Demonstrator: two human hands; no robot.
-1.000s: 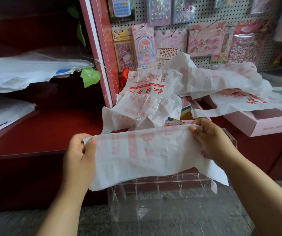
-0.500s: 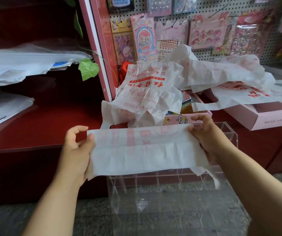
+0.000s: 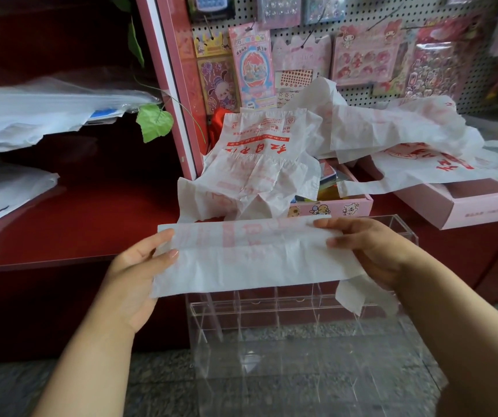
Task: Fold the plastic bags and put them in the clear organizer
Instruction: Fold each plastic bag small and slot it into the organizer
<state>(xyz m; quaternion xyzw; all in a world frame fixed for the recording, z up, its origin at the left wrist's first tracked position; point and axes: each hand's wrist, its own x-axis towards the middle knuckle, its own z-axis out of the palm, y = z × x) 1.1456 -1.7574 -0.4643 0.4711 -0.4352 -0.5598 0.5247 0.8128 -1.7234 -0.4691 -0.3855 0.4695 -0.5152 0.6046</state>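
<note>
L fingers (image 3: 163,251) pinch the bag's (image 3: 250,257) left end, thumb on top; R fingers (image 3: 335,236) curl over its right end. The bag is a long folded strip held taut in the air, just above the organizer (image 3: 302,341). A loose handle tail hangs under the right hand (image 3: 371,251). To do this fold well, I'd say: keep edges lined up, tuck that tail in first, then fold end to end w/ the left hand (image 3: 139,272) leading. More bags (image 3: 259,164) wait on the shelf behind.
</note>
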